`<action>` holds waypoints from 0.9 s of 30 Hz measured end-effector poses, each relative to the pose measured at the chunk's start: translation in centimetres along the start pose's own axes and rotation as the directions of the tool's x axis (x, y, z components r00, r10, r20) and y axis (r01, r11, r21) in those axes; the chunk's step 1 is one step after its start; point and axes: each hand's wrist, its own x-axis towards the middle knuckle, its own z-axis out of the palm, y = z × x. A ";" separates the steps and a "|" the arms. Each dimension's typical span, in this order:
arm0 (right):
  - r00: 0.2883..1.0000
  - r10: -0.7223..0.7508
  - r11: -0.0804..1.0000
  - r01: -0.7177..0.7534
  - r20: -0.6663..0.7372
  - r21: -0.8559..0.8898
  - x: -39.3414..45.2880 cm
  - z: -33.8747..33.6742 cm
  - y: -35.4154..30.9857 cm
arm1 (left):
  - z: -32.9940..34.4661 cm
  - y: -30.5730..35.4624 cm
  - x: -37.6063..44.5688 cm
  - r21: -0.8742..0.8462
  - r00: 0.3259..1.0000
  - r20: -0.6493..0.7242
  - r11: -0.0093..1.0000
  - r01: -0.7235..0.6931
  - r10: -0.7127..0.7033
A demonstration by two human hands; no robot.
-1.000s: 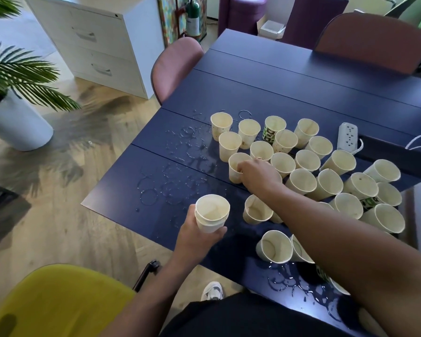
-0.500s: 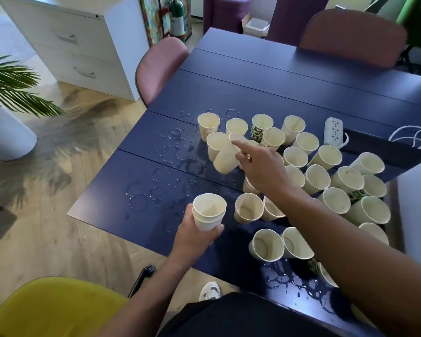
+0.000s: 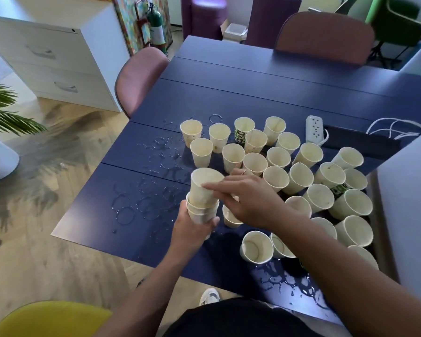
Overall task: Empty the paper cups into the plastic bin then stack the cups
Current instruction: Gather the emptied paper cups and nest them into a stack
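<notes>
- Left hand (image 3: 192,229) grips cup stack (image 3: 203,210) low, above the near table (image 3: 253,93) edge.
- Right hand (image 3: 250,200) pinches top cup (image 3: 204,184) by its rim, half nested.
- Loose cups (image 3: 299,178) crowd far-right.
- Likely light, thin-walled, wet: hold sidewalls gently.

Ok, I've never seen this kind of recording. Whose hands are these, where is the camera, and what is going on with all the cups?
No robot here: a person's two bare hands, filmed by a wide-angle camera worn on their head, looking down. The left hand grips a short stack of paper cups. The right hand pinches a top cup that sits partway into that stack. Many loose cups stand on the wet blue table, beside a white power strip.
</notes>
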 end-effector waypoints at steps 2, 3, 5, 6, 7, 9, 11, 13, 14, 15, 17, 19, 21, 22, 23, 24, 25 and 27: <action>0.994 0.008 1.000 -0.008 0.105 -0.008 -0.4 1.0 0.2 | 0.1 0.3 0.0 0.020 1.000 -0.004 1.000 -0.024 0.024; 0.990 0.015 1.000 -0.016 0.138 0.001 -0.7 1.5 0.2 | 0.1 0.4 -0.1 0.026 0.999 -0.002 0.999 -0.032 0.032; 0.984 0.028 0.999 -0.034 0.174 0.029 -1.2 2.2 0.1 | 0.0 0.4 -0.1 0.040 0.999 0.004 0.999 -0.036 0.036; 0.979 0.051 0.997 -0.061 0.198 0.044 -1.2 2.1 0.0 | -0.1 0.4 -0.2 0.047 0.999 0.001 0.998 -0.034 0.034; 0.972 0.089 0.992 -0.106 0.217 0.068 -0.9 2.0 -0.1 | -0.1 0.4 -0.2 0.050 1.000 -0.005 0.998 -0.024 0.024; 0.964 0.165 0.971 -0.195 0.208 0.136 0.1 1.3 -0.1 | -0.2 0.3 -0.2 0.038 1.000 -0.023 0.999 0.000 0.001; 0.970 0.223 0.955 -0.238 0.099 0.175 1.7 0.5 0.3 | -0.4 0.2 -0.1 0.019 0.999 -0.036 1.000 0.018 -0.017; 0.961 0.275 0.951 -0.272 0.002 0.146 3.6 -0.1 0.8 | -0.8 0.0 -0.1 0.008 0.999 -0.046 1.000 0.020 -0.019; 0.956 0.294 0.952 -0.291 -0.015 0.099 4.7 -0.3 1.1 | -1.0 0.0 -0.1 0.001 0.999 -0.051 1.000 0.019 -0.019; 0.951 0.308 0.951 -0.307 -0.017 0.045 5.7 -0.3 1.6 | -1.2 -0.1 -0.1 -0.004 0.998 -0.054 1.000 0.019 -0.019; 0.948 0.317 0.947 -0.317 -0.005 -0.047 7.6 0.1 2.4 | -1.5 -0.1 -0.2 -0.014 0.998 -0.061 1.000 0.019 -0.019; 0.945 0.328 0.935 -0.325 -0.001 -0.140 9.2 0.7 3.1 | -1.6 -0.2 -0.2 -0.015 0.998 -0.055 1.000 0.024 -0.025; 0.934 0.357 0.912 -0.343 0.022 -0.227 10.7 1.5 3.8 | -1.8 -0.3 -0.4 -0.023 0.999 -0.039 0.999 0.031 -0.032; 0.928 0.369 0.899 -0.346 0.038 -0.269 11.2 1.9 4.2 | -1.8 -0.4 -0.5 -0.027 0.999 -0.031 0.999 0.029 -0.030; 0.925 0.376 0.889 -0.342 0.059 -0.304 11.7 2.4 4.6 | -1.9 -0.4 -0.5 -0.026 0.999 -0.021 0.999 0.031 -0.031; 0.922 0.377 0.883 -0.328 0.090 -0.335 12.0 3.0 5.1 | -1.9 -0.5 -0.6 -0.025 0.999 -0.017 0.999 0.035 -0.035; 0.916 0.379 0.877 -0.310 0.132 -0.366 12.3 3.6 5.4 | -1.9 -0.7 -0.6 -0.021 0.999 -0.015 0.998 0.051 -0.052; 0.888 0.401 0.855 -0.275 0.224 -0.440 12.4 4.8 6.1 | -1.8 -0.8 -0.8 -0.030 0.996 -0.013 0.996 0.090 -0.090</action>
